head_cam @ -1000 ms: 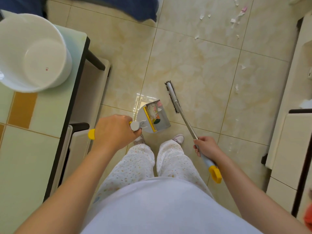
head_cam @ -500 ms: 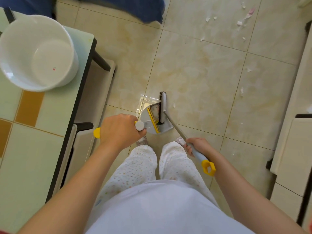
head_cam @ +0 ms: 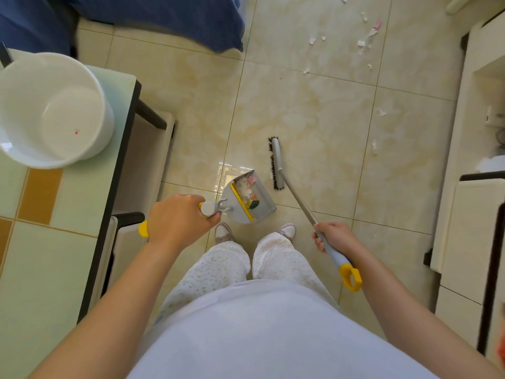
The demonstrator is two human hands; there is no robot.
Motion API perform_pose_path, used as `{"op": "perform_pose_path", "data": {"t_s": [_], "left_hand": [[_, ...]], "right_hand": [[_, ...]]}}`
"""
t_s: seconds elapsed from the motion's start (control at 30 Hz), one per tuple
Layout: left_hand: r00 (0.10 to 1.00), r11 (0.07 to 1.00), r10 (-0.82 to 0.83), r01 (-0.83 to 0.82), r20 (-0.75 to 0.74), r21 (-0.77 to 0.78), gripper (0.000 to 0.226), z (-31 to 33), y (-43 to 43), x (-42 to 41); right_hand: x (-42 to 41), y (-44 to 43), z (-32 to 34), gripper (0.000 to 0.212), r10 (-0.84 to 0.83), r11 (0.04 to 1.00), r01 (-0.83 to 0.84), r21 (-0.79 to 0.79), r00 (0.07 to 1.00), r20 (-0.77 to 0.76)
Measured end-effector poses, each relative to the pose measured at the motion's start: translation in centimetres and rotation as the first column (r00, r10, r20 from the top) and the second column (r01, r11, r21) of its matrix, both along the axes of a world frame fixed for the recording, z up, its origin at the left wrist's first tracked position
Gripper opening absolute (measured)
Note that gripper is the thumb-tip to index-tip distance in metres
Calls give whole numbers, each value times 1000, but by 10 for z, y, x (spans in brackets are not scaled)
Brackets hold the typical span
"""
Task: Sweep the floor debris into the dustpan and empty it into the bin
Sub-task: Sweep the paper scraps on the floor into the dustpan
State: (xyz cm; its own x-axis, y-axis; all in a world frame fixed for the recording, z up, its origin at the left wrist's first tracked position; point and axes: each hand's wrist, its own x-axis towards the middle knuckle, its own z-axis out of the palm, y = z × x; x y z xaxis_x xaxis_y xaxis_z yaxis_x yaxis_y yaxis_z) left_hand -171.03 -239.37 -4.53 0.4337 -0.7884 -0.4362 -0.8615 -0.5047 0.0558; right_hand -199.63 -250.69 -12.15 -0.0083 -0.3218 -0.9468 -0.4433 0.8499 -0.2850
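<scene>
My left hand [head_cam: 176,218] grips the handle of a grey dustpan [head_cam: 263,203] with a yellow comb; the pan sits on the tiled floor just ahead of my feet and holds paper scraps. My right hand [head_cam: 334,237] grips the long handle of a grey broom; its brush head [head_cam: 276,162] is on the floor just right of the pan's mouth, apart from it. White and pink paper scraps [head_cam: 364,41] lie scattered on the tiles at the far right. A white round bin [head_cam: 90,105] stands on the table at my left.
A green-tiled table with a dark frame [head_cam: 120,165] fills the left side. White cabinets [head_cam: 470,203] line the right wall. A blue cloth [head_cam: 175,15] hangs over the floor at the top. More scraps [head_cam: 374,147] lie near the right cabinets.
The broom head was pulled against the dustpan mouth half a second ago and has now swung back out to the right, off the pan. The dustpan stays in place.
</scene>
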Motion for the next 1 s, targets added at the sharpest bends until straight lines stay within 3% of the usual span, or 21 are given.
{"op": "perform_pose_path", "data": {"t_s": [0.17, 0.4, 0.6, 0.83, 1.0], "left_hand": [[1000, 1000, -4, 4, -8, 19, 52, -3, -4, -8], [1000, 998, 21, -22, 22, 58, 54, -8, 8, -21], [999, 999, 19, -21, 47, 44, 50, -6, 3, -23], [999, 1000, 20, -20, 30, 15, 46, -5, 2, -22], [999, 999, 31, -32, 37, 26, 49, -6, 5, -17]], "right_hand": [[4, -15, -29, 25, 349, 918, -373, -132, 921, -173], [35, -6, -63, 18, 526, 835, -545, -72, 831, -181], [36, 4, -49, 17, 423, 906, -422, -33, 906, 24], [12, 10, -22, 23, 235, 971, -232, -63, 971, 49], [4, -4, -17, 23, 254, 962, -254, -101, 967, -12]]}}
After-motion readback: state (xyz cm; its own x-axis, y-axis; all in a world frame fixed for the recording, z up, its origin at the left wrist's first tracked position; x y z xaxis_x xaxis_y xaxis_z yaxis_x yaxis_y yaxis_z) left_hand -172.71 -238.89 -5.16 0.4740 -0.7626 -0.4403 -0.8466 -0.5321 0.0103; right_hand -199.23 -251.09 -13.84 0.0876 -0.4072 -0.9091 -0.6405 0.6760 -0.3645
